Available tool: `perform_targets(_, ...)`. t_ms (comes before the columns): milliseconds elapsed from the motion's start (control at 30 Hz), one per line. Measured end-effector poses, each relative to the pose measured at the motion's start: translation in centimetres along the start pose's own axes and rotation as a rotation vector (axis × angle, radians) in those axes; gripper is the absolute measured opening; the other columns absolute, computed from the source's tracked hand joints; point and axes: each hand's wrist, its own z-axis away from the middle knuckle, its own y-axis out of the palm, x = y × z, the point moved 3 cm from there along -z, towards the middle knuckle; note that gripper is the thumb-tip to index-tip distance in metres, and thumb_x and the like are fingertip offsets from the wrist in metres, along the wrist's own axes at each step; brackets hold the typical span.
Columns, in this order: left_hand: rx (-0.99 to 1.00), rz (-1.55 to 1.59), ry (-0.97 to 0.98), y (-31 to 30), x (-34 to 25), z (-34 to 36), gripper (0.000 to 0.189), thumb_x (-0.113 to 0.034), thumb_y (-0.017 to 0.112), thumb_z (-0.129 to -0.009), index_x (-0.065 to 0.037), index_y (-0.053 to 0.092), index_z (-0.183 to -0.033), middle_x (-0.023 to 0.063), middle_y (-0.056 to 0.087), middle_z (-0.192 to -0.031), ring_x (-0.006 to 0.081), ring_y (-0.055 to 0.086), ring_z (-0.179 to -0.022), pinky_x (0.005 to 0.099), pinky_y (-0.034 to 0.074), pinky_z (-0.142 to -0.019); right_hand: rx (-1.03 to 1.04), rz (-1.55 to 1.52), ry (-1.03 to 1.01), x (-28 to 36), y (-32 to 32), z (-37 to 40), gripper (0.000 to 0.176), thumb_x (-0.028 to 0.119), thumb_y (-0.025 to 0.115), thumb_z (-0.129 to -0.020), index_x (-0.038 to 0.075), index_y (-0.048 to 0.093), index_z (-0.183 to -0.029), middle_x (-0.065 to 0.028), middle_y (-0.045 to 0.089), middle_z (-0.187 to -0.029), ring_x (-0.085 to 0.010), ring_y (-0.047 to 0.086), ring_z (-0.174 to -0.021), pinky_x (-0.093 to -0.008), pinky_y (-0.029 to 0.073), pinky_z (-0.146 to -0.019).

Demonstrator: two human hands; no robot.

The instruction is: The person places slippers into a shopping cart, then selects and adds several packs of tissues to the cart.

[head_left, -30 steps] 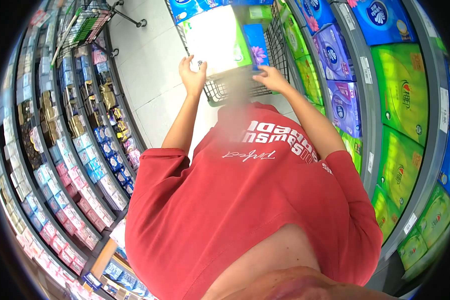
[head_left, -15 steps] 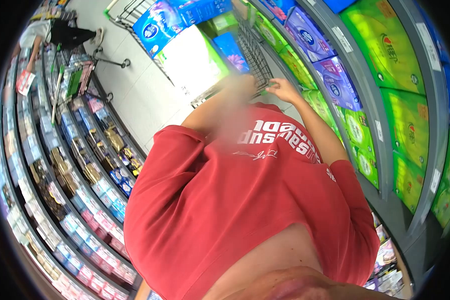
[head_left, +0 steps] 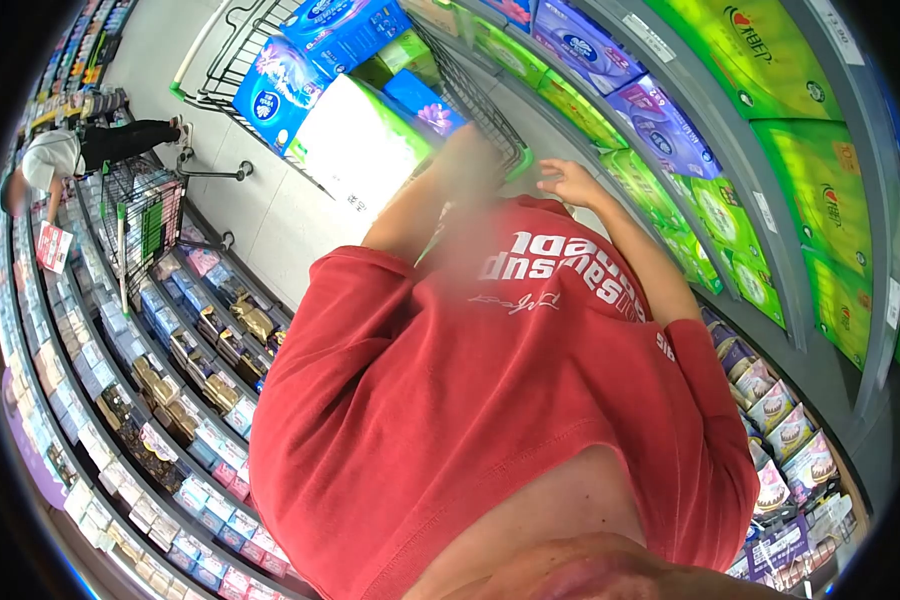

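Note:
A wire shopping cart (head_left: pixel 475 82) stands before me, loaded with blue tissue packs (head_left: pixel 345 32) and a large white-and-green pack (head_left: pixel 360 140). My left hand (head_left: pixel 472 160) is at the near end of the cart, beside the white-and-green pack. A blur covers it, so its fingers and anything in them cannot be made out. To the right of the cart's green near corner, my right hand (head_left: pixel 572 184) is raised with its fingers apart, holding nothing visible. A small gap separates it from the cart.
Shelves of green tissue packs (head_left: pixel 828 195) and purple packs (head_left: pixel 660 122) run along the right. Shelves of small packaged goods (head_left: pixel 150 390) line the left. A person (head_left: pixel 55 160) stands by another cart (head_left: pixel 145 215) at the upper left. Bagged goods (head_left: pixel 790 430) sit at lower right.
My view has shifted: the loaded cart sits farther left and the lower-right bagged goods show more. Both hands keep nearly the same pose. The other person appears more fully in view.

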Motion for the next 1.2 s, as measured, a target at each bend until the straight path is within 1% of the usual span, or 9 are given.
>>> perform_targets(67, 0.283, -0.454, 0.348, -2.6, -3.5, 2.6, 0.041, -0.039, 0.047, -0.086, -0.011, 0.060, -0.113, 0.0202, 0.062, -0.108, 0.0365, 0.061, -0.096, 0.0433, 0.049, -0.082, -0.051, 0.030, -0.013, -0.3, -0.3, -0.1, 0.057, 0.021, 0.068, -0.080, 0.002, 0.047, -0.129, -0.0198, 0.060, -0.115, -0.0268, 0.062, -0.097, -0.0342, 0.050, -0.081)
perform_targets(167, 0.282, -0.266, 0.259, -7.6, -5.9, 4.4, 0.037, -0.034, 0.050, -0.084, -0.008, 0.062, -0.109, 0.0208, 0.062, -0.108, 0.0377, 0.059, -0.098, 0.0413, 0.048, -0.084, -0.143, 0.071, -0.050, 0.3, -1.0, -0.1, 0.052, 0.022, 0.068, -0.081, 0.002, 0.051, -0.125, -0.0186, 0.063, -0.109, -0.0249, 0.063, -0.093, -0.0344, 0.051, -0.079)
perform_targets(267, -0.075, 0.392, 0.360, -9.2, -3.2, 3.5, 0.034, -0.017, 0.054, -0.079, -0.001, 0.063, -0.108, 0.0198, 0.062, -0.109, 0.0345, 0.059, -0.102, 0.0380, 0.046, -0.089, -0.262, 0.039, -0.168, 0.8, -1.8, -0.3, 0.039, 0.021, 0.067, -0.082, 0.003, 0.058, -0.116, -0.0150, 0.067, -0.098, -0.0207, 0.065, -0.087, -0.0332, 0.051, -0.076)
perform_targets(367, -0.191, 0.341, 0.165, -12.3, -1.9, 0.3, 0.036, -0.016, 0.057, -0.078, -0.001, 0.061, -0.110, 0.0203, 0.064, -0.105, 0.0297, 0.063, -0.096, 0.0359, 0.047, -0.087, -0.315, 0.139, -0.307, 4.8, -4.8, 1.1, 0.042, 0.021, 0.068, -0.081, 0.000, 0.057, -0.116, -0.0168, 0.067, -0.096, -0.0218, 0.064, -0.090, -0.0338, 0.051, -0.079)
perform_targets(700, -0.602, 0.663, 0.476, -34.8, -13.3, 0.8, 0.029, -0.011, 0.059, -0.087, 0.002, 0.059, -0.113, 0.0125, 0.066, -0.102, 0.0175, 0.062, -0.095, 0.0296, 0.048, -0.084, -0.604, 0.035, -0.595, 23.3, -18.6, 7.8, 0.032, 0.014, 0.063, -0.084, 0.003, 0.059, -0.114, -0.0115, 0.067, -0.097, -0.0144, 0.062, -0.084, -0.0294, 0.050, -0.076)
perform_targets(933, -0.362, 0.376, 0.584, -24.3, -16.4, 2.0, 0.028, -0.015, 0.057, -0.075, -0.002, 0.064, -0.099, 0.0207, 0.065, -0.089, 0.0333, 0.063, -0.081, 0.0404, 0.048, -0.076, -0.585, 0.104, -0.527, 13.0, -17.3, 4.1, 0.033, 0.018, 0.064, -0.085, 0.001, 0.060, -0.112, -0.0108, 0.066, -0.096, -0.0144, 0.061, -0.084, -0.0287, 0.049, -0.075)
perform_targets(1033, 0.013, 0.280, 0.304, -12.3, -12.0, 1.4, 0.037, -0.020, 0.061, -0.075, -0.005, 0.061, -0.109, 0.0200, 0.064, -0.101, 0.0353, 0.060, -0.096, 0.0399, 0.047, -0.085, -0.476, 0.231, -0.215, -0.1, -14.7, 1.7, 0.037, 0.028, 0.067, -0.081, 0.000, 0.062, -0.105, -0.0132, 0.066, -0.090, -0.0200, 0.062, -0.080, -0.0343, 0.049, -0.073)
perform_targets(1133, 0.039, 0.256, 0.101, -1.6, -6.8, 4.3, 0.040, -0.027, 0.066, -0.074, -0.004, 0.062, -0.107, 0.0214, 0.062, -0.105, 0.0356, 0.060, -0.099, 0.0395, 0.047, -0.086, -0.245, 0.654, -0.103, -15.2, -11.6, 2.2, 0.040, 0.039, 0.056, -0.082, 0.004, 0.063, -0.064, -0.0164, 0.060, -0.061, -0.0301, 0.059, -0.056, -0.0415, 0.045, -0.058)
perform_targets(1200, 0.006, 0.342, -0.112, 2.9, -4.0, 7.9, 0.040, -0.030, 0.065, -0.076, -0.004, 0.062, -0.107, 0.0210, 0.062, -0.105, 0.0355, 0.060, -0.098, 0.0401, 0.047, -0.085, -0.096, 0.679, 0.229, -20.5, -9.1, 6.8, 0.029, 0.031, 0.052, -0.081, 0.008, 0.068, -0.083, -0.0184, 0.065, -0.076, -0.0320, 0.063, -0.067, -0.0423, 0.049, -0.062)
